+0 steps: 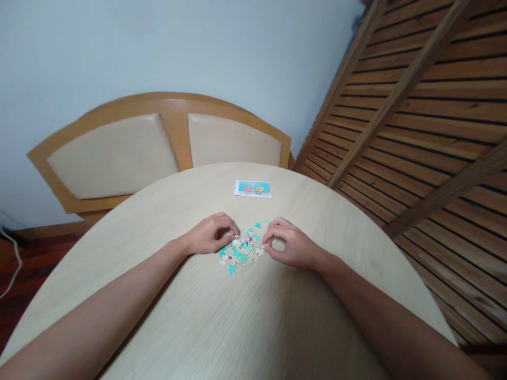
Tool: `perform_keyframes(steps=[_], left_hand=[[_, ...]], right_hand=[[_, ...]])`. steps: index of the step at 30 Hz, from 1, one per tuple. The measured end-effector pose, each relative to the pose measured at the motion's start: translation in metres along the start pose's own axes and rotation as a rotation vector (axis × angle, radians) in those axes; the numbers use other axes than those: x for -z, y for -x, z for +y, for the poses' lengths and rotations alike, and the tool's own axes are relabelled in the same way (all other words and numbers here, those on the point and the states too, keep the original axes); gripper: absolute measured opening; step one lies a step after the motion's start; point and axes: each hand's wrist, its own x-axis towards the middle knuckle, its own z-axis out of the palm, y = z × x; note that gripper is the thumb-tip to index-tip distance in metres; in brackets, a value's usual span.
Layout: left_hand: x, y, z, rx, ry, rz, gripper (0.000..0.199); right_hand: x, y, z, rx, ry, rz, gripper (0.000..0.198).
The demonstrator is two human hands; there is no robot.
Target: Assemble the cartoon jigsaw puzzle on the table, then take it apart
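Note:
A loose pile of small jigsaw puzzle pieces [242,253], turquoise, cream and white with a few pink bits, lies on the round table [198,316]. At the pile's left edge, my left hand [212,233] has thumb and index finger closed in a pinch on a puzzle piece, mostly hidden by the fingertips. Across from it, my right hand [287,243] curls in from the right. Its thumb and index finger form a loop and meet on a small puzzle piece at the pile's edge. Some pieces under the fingertips are hidden.
Beyond the pile lies a small picture card [253,189] with pink and yellow cartoon figures on turquoise. A padded wooden headboard [174,137] stands behind the table against a pale wall. Wooden slats [415,132] rise on the right, and a white cable [16,258] hangs far left.

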Motion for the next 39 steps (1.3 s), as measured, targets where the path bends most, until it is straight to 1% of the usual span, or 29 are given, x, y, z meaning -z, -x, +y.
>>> perform_keyframes(steps=[4,6,8,10,14,18,22,28,35,39], left_hand=[[-0.004,0.002,-0.002,0.125,0.103,0.074,0.019],[-0.004,0.002,-0.003,0.167,0.143,0.129,0.02],[-0.003,0.002,-0.003,0.177,0.123,0.184,0.019],[-0.001,0.002,-0.004,0.176,0.05,0.208,0.018],[0.002,0.003,-0.007,0.147,-0.142,0.173,0.015],[0.004,0.004,-0.009,0.105,-0.239,0.145,0.013],[0.005,0.006,-0.011,0.094,-0.263,0.13,0.014],[0.005,0.005,-0.013,0.053,-0.243,0.058,0.018],[0.006,0.004,-0.011,0.033,-0.244,0.047,0.02],[0.005,0.0,-0.001,0.016,-0.208,0.07,0.023]], right_hand=[[0.004,0.0,-0.005,0.079,0.015,-0.052,0.008],[0.005,-0.001,-0.007,0.092,0.03,-0.089,0.006],[0.006,-0.001,-0.009,0.092,0.046,-0.126,0.006],[0.007,0.0,-0.009,0.106,0.053,-0.161,0.01],[0.009,0.001,-0.011,0.133,0.067,-0.202,0.014],[0.011,0.002,-0.01,0.12,0.055,-0.15,0.01],[0.012,0.003,-0.004,0.097,0.089,-0.102,0.014],[0.01,0.004,0.003,0.077,0.124,-0.142,0.02],[0.01,0.004,0.007,0.049,0.164,-0.124,0.021],[0.009,0.004,0.009,0.048,0.208,-0.142,0.02]])
